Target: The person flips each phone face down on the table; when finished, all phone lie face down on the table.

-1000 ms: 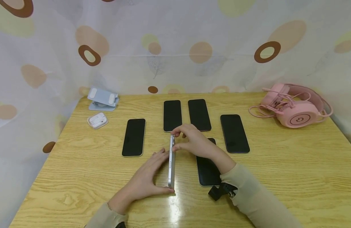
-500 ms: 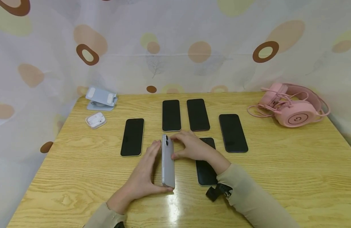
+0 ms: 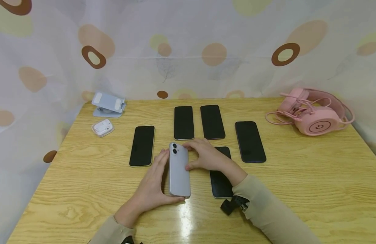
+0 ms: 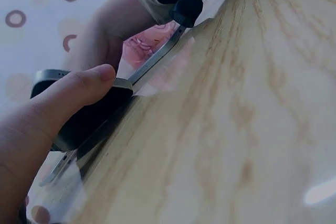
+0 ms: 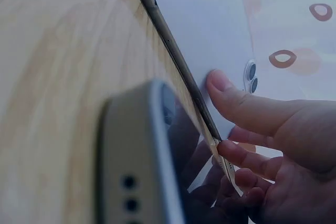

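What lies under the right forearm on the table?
A dark-screened phone lies flat under the right hand and forearm; its near end shows, while its middle is covered.

Bright even overhead light, white glare streak on the glossy yellow wood-grain counter (image 3: 185,220), soft faint shadows, head view sharp with bowed edges, wrist views dim, bluish, blurred up close

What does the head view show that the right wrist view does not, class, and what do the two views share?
Only the head view shows the whole wooden table, five dark-screened phones lying flat, such as the leftmost one, the pink headphones, the white earbud case, the folding grey stand and the left hand. Only the right wrist view shows a phone's bottom edge with small holes. Both show the lilac-backed phone with twin lenses, pinched by the right hand.
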Demonstrator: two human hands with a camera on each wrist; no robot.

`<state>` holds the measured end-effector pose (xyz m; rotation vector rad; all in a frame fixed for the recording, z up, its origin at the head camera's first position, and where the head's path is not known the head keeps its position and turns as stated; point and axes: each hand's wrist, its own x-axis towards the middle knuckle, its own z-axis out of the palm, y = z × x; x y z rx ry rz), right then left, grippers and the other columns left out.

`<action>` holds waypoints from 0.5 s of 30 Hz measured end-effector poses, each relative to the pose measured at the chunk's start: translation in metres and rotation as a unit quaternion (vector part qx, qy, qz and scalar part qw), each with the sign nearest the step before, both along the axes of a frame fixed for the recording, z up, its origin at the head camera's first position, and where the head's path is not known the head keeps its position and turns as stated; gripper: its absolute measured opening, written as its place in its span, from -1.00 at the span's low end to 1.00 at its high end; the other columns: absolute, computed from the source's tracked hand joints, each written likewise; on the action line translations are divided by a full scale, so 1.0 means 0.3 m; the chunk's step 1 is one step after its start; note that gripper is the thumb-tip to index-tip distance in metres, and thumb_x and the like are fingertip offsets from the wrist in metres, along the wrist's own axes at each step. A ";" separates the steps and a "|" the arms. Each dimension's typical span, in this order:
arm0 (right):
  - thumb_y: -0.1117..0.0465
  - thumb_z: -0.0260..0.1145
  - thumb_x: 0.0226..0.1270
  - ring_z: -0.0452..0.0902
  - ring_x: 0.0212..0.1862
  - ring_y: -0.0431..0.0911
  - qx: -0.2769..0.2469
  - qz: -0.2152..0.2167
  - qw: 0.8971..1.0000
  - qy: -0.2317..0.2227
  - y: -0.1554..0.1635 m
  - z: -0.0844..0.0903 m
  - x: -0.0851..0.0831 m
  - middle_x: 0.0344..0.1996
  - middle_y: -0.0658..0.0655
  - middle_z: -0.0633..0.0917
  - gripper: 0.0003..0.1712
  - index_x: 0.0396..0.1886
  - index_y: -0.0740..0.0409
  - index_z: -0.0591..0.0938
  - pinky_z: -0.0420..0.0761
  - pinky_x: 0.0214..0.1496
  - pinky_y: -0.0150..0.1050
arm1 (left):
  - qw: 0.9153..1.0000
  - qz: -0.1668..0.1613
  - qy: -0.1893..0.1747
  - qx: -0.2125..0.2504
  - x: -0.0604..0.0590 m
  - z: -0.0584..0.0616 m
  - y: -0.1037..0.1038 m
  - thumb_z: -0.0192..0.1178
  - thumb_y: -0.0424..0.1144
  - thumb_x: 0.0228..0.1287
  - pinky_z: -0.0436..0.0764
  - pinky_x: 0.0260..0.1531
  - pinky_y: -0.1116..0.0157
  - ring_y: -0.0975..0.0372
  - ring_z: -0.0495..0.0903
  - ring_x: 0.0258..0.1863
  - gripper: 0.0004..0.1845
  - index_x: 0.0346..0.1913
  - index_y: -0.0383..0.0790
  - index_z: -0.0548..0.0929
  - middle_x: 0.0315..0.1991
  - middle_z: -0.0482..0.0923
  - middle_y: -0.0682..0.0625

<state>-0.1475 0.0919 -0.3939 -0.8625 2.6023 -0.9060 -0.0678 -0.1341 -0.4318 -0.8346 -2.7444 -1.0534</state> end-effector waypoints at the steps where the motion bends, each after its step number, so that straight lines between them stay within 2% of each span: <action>1: -0.02 0.56 -0.06 0.37 0.07 -0.01 0.000 -0.004 1.000 -0.001 0.001 0.001 0.000 0.00 0.12 0.55 -0.15 0.24 0.20 0.48 0.30 0.16 -0.05 | 1.000 0.002 -0.001 -0.004 0.000 0.000 0.000 0.44 0.39 -0.32 0.09 0.34 0.03 0.11 -0.13 0.47 0.42 0.53 -0.14 -0.15 0.50 -0.11 0.00; 7: 0.00 0.60 -0.13 0.32 -0.07 -0.01 0.012 -0.024 1.000 -0.006 0.004 0.012 -0.002 -0.11 0.10 0.52 -0.21 0.12 0.21 0.54 0.37 0.00 -0.12 | 0.999 0.012 -0.010 -0.048 0.001 -0.005 0.001 0.42 0.41 -0.33 -0.06 0.39 0.12 0.15 -0.16 0.47 0.40 0.51 -0.23 -0.06 0.49 -0.07 -0.08; 15: 0.00 0.59 -0.12 0.32 -0.04 0.01 0.026 -0.030 0.999 -0.015 0.004 0.018 -0.003 -0.06 0.14 0.51 -0.20 0.14 0.23 0.54 0.40 0.01 -0.11 | 0.995 0.020 -0.005 -0.096 -0.002 -0.013 0.003 0.41 0.40 -0.31 -0.10 0.39 0.14 0.13 -0.12 0.47 0.37 0.48 -0.30 0.00 0.47 0.00 -0.14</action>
